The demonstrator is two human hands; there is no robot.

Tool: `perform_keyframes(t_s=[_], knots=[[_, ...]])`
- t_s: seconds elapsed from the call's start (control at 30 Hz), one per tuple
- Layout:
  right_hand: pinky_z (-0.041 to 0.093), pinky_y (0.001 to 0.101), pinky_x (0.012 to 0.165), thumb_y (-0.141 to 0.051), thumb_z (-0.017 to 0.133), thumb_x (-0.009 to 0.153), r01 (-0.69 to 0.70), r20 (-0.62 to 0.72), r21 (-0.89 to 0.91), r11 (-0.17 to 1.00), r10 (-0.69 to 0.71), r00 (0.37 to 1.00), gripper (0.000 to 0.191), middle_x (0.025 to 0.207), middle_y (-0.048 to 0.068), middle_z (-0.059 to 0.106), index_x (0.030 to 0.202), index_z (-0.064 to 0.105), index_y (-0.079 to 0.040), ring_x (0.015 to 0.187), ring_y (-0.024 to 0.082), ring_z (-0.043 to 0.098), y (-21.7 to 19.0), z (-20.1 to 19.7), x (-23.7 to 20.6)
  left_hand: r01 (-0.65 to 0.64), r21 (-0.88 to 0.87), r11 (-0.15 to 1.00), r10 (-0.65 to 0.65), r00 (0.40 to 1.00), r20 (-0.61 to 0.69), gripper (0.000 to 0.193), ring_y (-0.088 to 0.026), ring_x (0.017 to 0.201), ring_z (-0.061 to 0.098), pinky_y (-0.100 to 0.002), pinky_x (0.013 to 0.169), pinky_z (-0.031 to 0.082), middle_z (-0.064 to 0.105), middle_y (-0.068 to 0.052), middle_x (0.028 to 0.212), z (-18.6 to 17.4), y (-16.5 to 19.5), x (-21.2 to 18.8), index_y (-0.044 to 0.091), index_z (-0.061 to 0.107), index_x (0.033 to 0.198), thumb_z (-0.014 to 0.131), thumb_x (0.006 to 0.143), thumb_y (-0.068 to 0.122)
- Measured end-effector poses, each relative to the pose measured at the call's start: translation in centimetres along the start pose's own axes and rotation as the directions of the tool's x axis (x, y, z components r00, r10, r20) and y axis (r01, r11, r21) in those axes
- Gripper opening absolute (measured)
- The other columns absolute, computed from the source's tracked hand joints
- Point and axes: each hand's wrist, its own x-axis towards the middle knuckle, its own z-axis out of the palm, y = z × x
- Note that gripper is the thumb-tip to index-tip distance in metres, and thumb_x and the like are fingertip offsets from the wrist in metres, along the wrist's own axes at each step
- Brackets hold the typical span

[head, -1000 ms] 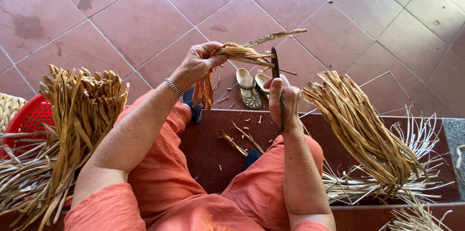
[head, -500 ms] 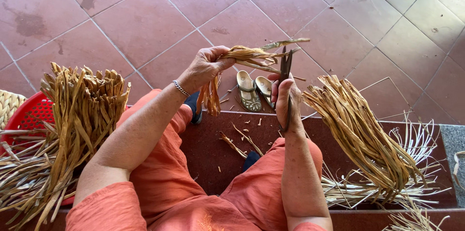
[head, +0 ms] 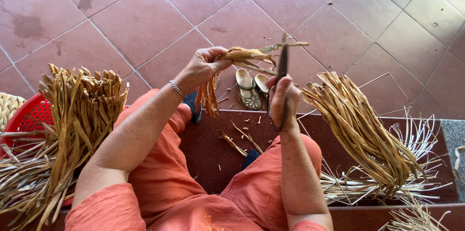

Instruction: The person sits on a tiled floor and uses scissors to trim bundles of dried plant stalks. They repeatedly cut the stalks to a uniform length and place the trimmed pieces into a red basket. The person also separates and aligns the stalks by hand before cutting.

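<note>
Dried straw strips (head: pixel 242 56) are being pinched in the left hand (head: pixel 201 66), while the right hand (head: pixel 283 102) is gripping scissors (head: pixel 282 66); straw bundles (head: pixel 363 129) are flanking both sides, sandals (head: pixel 252 88) lying below.

Seated on a dark red step (head: pixel 208 148), orange trousers, looking down over red floor tiles (head: pixel 145 22). Left hand (head: pixel 201 68) pinching a small bunch of dried leaf strips (head: pixel 242 56), ends hanging down below the fist. Right hand (head: pixel 282 100) wrapped round scissors (head: pixel 283 66), blades pointing up and meeting the strip tips. Silver bracelet (head: pixel 178 88) on left wrist. Pair of sandals (head: pixel 253 88) on tiles just past the hands. Large bundle of dried strips (head: pixel 363 129) to the right, over a fan of thin stalks (head: pixel 411 163). Another bundle (head: pixel 72 114) to the left, leaning over a red plastic basket (head: pixel 26 117). Loose scraps (head: pixel 237 141) on step between knees.
</note>
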Motion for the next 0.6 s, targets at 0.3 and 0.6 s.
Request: perform_keyframes(t_s=[0.3, 0.6], knots=[[0.04, 0.0218, 0.043, -0.083, 0.026, 0.096, 0.008, 0.13, 0.196, 0.981, -0.034, 0.991, 0.086, 0.068, -0.006, 0.051, 0.104, 0.062, -0.005, 0.052, 0.003, 0.046, -1.2, -1.3, -0.1, -0.093, -0.311, 0.946, 0.06, 0.992, -0.114, 0.024, -0.007, 0.069, 0.058, -0.024, 0.064, 0.052, 0.067, 0.003, 0.084, -3.0, -0.1, 0.1, 0.006, 0.073, 0.119, 0.077, 0.096, 0.012], [0.038, 0.023, 0.049, -0.082, 0.027, 0.093, -0.211, 0.277, 0.063, 0.976, 0.186, 0.943, 0.088, 0.068, -0.006, 0.046, 0.112, 0.066, -0.005, 0.057, 0.004, 0.046, -3.0, -0.1, -0.3, -0.111, -0.14, 0.984, 0.111, 0.994, -0.005, 0.025, -0.007, 0.085, 0.063, -0.026, 0.078, 0.055, 0.073, 0.0, 0.097, -2.9, -0.7, -0.4, 0.009, 0.074, 0.122, 0.075, 0.098, 0.014]])
